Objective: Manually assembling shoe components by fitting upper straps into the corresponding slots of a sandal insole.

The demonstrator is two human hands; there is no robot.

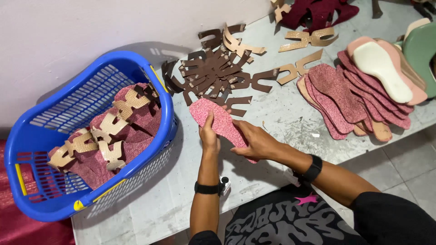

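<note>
Both hands grip 1 pink speckled insole point(217, 119) just above the counter point(281, 113): left hand point(209, 135) fingers pinch its near edge, right hand point(255, 141) fingers curl under its heel end. Brown strap cutouts point(213, 72) lie just beyond fingers; blue basket point(54, 131) well left of them.

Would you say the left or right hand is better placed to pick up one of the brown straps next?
Probably the left hand: it sits nearest the brown straps, while the right hand supports the pink insole from below.

Grey table point(290, 122) bears blue basket point(45, 181), brown strap cutouts point(213, 72), pink insoles point(349, 95)
</note>
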